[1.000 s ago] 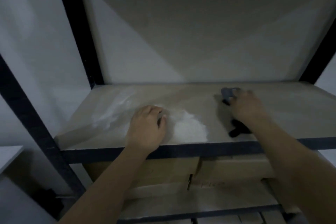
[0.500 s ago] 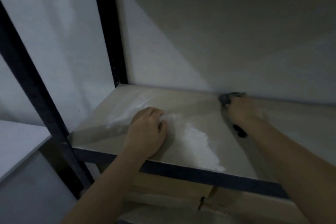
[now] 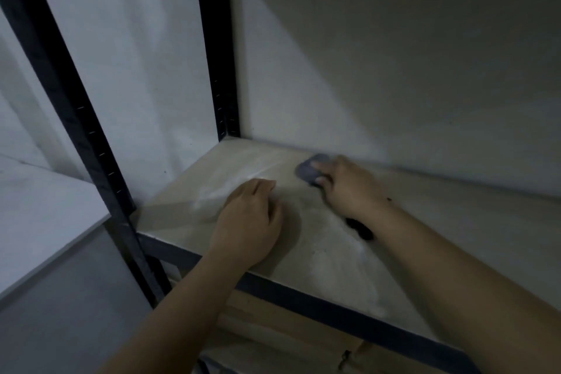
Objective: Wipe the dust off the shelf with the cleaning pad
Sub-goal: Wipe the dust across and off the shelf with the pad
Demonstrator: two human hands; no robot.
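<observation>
The shelf (image 3: pixel 440 240) is a pale wooden board in a black metal frame, with white dust (image 3: pixel 337 264) smeared across its front middle. My right hand (image 3: pixel 352 185) presses a dark blue-grey cleaning pad (image 3: pixel 308 171) flat on the board near the back wall; the pad's dark rear end (image 3: pixel 361 229) sticks out under my wrist. My left hand (image 3: pixel 252 218) rests on the board to the left of the pad, fingers curled loosely, holding nothing that I can see.
Black metal uprights (image 3: pixel 212 48) stand at the shelf's left corners. A white wall closes the back. A grey-white surface (image 3: pixel 45 222) lies lower left outside the frame. Cardboard boxes (image 3: pixel 303 340) sit on the level below.
My right hand has slid the pad leftward along the back of the shelf. The dust pile looks thinner and more spread. My view has turned left; my left hand has stayed put.
</observation>
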